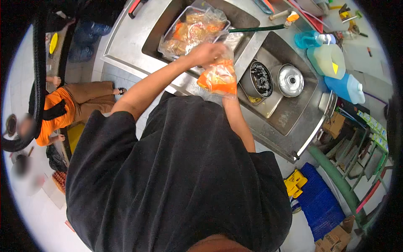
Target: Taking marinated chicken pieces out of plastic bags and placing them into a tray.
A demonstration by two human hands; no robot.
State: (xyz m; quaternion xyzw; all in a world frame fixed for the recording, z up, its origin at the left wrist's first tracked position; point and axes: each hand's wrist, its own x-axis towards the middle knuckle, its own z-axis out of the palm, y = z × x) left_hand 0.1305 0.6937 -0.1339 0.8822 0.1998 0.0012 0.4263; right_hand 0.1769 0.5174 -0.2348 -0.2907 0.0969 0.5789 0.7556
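Note:
My left hand [210, 54], blurred, is closed at the upper part of a clear plastic bag with orange print [218, 80]. My right forearm [237, 121] reaches up to the bag's lower edge; the bag hides that hand, so its fingers do not show. Just beyond, in the left sink basin [154, 37], a clear-lined plastic tub [167, 39] holds several similar bags with orange print and brownish contents. A dark green hose [258, 29] ends close to the tub. The right basin [294, 110] holds a round metal pot with dark, whitish-flecked contents [259, 78] and a shiny round metal lid or pan [291, 80].
Bottles of blue liquid [305, 39] and jugs of yellowish [326, 60] and blue liquid [341, 88] line the sink's right side. A person in an orange shirt [58, 107] is at the left. A blue plastic crate [321, 201] and a yellow plastic piece [295, 183] lie at lower right.

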